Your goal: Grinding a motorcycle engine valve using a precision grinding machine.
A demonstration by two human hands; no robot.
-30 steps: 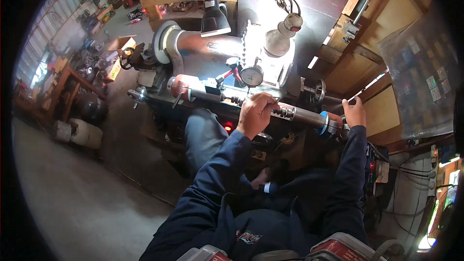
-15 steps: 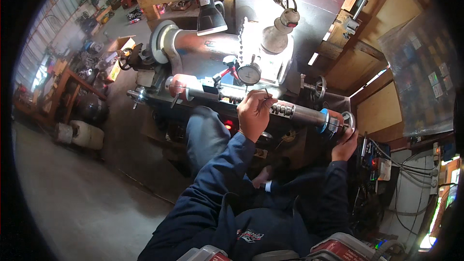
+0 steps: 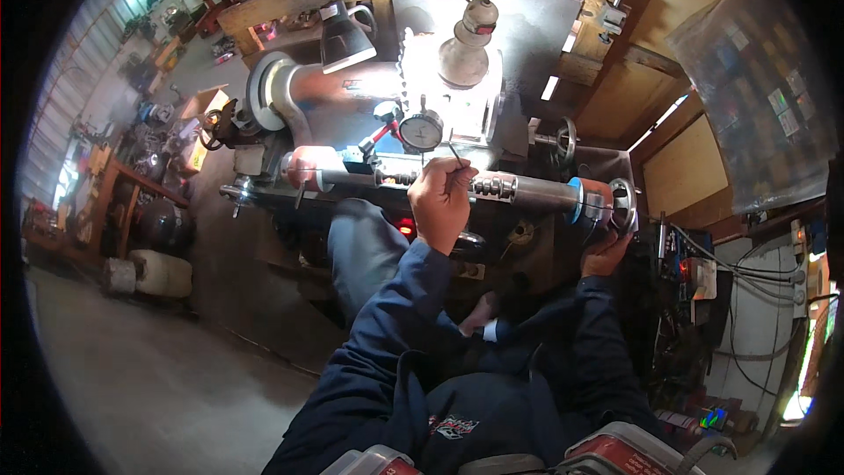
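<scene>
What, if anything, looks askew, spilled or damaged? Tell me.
No spill or damage shows around the left hand, holding a thin rod near the dial gauge, or the right hand at the handwheel. The dark handled container looks tilted, perhaps from fisheye bending.

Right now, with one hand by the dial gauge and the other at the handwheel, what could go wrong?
1. The left hand, pinching a thin rod, sits just beside the dial gauge; a bump might upset its reading.
2. The right hand is at the handwheel; if turning it shifts the ridged metal shaft, the left fingers could get nipped.
3. Glare around the lamp may make the gauge harder to read.
</scene>
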